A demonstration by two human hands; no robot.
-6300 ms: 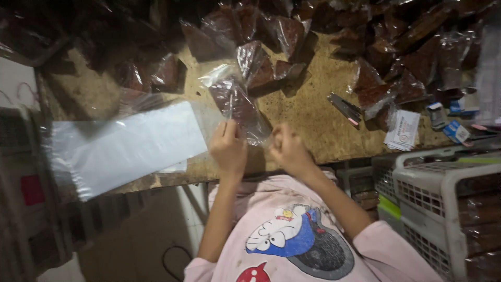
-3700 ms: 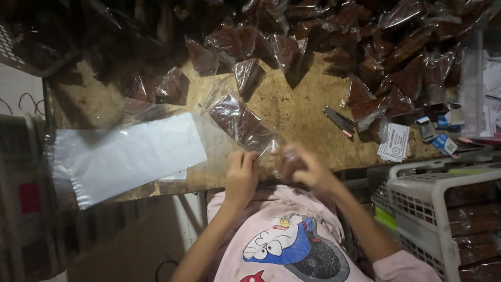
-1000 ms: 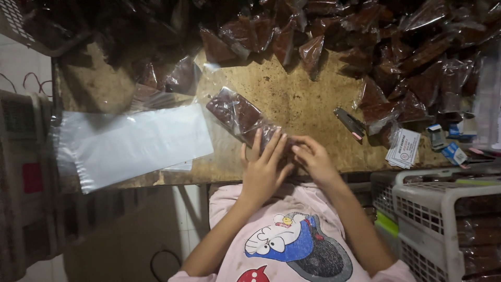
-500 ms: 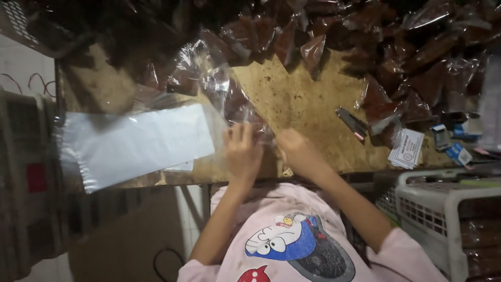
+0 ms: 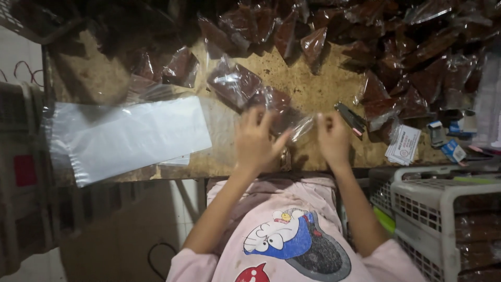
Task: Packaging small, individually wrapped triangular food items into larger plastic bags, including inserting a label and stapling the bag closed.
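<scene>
The left hand point(image 5: 257, 140) now lies on the near end of the clear bag of brown blocks point(image 5: 250, 94), with its fingers spread wide and flat; its grip is open and just presses down. Half a second ago that bag was lifted up off the tabletop point(image 5: 313, 89), and both hands pinched it near the edge. Now the bag lies flat again, pointing away from the person toward the back left. The right hand point(image 5: 332, 138) is curled, and its fingertips sit at the loose clear end of the bag point(image 5: 303, 125); I cannot tell if they pinch the plastic or only touch it. The two hands are farther apart than before. The stack of empty clear bags point(image 5: 130, 137) is in the same place at the left. The big heap of filled bags point(image 5: 396, 47) at the back has not changed. The small dark tool point(image 5: 348, 116) and the white paper slip point(image 5: 403, 146) stay at the right, beside the white basket point(image 5: 443, 214).
</scene>
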